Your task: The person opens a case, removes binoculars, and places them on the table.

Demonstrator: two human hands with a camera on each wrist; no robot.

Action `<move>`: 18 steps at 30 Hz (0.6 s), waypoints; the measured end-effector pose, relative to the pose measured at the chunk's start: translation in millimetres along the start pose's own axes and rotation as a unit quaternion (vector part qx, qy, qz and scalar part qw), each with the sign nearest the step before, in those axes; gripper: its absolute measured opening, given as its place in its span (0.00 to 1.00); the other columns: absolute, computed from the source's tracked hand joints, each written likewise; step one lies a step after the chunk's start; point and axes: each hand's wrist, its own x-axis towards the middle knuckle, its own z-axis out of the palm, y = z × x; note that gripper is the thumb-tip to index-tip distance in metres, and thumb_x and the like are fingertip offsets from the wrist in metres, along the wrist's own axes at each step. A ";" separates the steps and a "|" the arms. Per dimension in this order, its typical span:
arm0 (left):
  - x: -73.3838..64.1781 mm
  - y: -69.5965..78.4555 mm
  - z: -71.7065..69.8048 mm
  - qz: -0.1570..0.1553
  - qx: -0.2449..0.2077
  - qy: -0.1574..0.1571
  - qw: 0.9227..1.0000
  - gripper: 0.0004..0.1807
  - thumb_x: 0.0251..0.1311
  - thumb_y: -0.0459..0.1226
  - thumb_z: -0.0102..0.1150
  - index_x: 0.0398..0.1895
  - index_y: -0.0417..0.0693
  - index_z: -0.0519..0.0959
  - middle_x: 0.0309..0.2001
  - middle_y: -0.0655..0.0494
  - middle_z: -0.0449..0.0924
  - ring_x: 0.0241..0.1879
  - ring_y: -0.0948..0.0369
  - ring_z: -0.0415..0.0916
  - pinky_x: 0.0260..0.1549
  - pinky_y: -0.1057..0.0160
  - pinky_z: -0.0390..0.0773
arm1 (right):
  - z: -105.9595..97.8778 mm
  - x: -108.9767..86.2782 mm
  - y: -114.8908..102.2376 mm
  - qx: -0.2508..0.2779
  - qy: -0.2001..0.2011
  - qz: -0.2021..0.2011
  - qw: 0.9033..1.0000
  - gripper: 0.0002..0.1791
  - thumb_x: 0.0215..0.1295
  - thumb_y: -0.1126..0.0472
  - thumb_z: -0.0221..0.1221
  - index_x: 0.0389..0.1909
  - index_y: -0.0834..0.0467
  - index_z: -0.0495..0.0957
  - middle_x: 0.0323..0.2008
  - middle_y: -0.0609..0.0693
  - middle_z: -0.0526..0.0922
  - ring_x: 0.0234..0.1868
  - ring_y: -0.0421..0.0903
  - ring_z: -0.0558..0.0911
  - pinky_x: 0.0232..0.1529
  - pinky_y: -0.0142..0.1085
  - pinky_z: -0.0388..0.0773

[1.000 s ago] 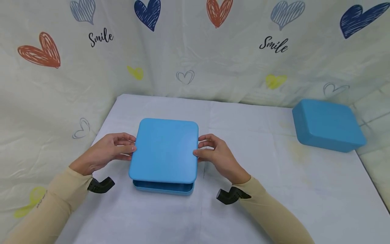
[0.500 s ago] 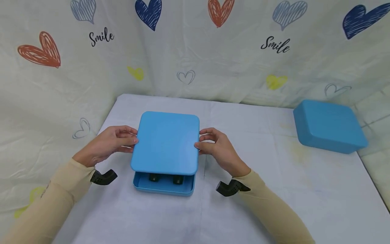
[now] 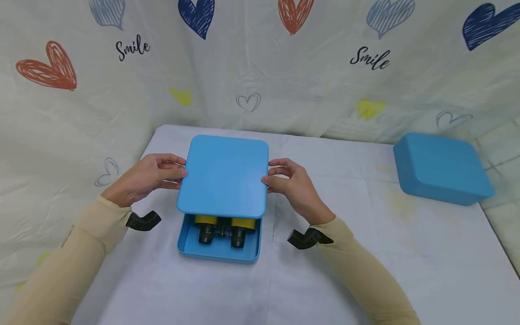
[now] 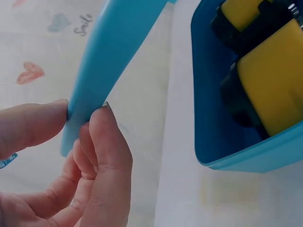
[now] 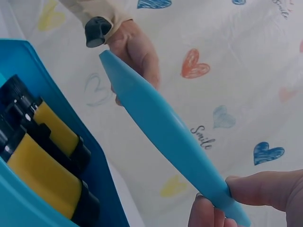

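A blue box lid (image 3: 225, 176) is held up above its open blue box (image 3: 219, 256), whose near part shows. My left hand (image 3: 152, 176) pinches the lid's left edge between thumb and fingers, as the left wrist view shows. The right hand (image 3: 289, 186) pinches the opposite edge; its thumb (image 5: 265, 189) presses the lid's top. Inside the box lies a pair of yellow and black binoculars (image 4: 274, 75), eyepieces toward me. In the head view, the lid hides their far part. Both wrist views show a gap between lid and box.
A second blue box (image 3: 443, 169) sits at the table's back right corner, its top closed. White cloth covers the table (image 3: 325, 198). A curtain with printed hearts (image 3: 308, 81) hangs right behind the back edge.
Both hands have raised the lid and moved it away from me. The box's near part has come into sight, then the binoculars' black eyepieces and yellow barrels. The box has stayed in place.
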 end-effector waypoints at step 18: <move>36.1 9.8 -12.4 0.014 -0.008 0.012 1.000 0.31 0.73 0.44 0.61 0.70 0.34 0.66 0.43 0.64 0.84 0.42 0.64 0.85 0.48 0.67 0.86 | -8.5 39.3 -8.8 0.022 0.016 -0.001 1.000 0.27 0.69 0.61 0.65 0.67 0.59 0.71 0.51 0.55 0.79 0.41 0.46 0.87 0.50 0.36 0.87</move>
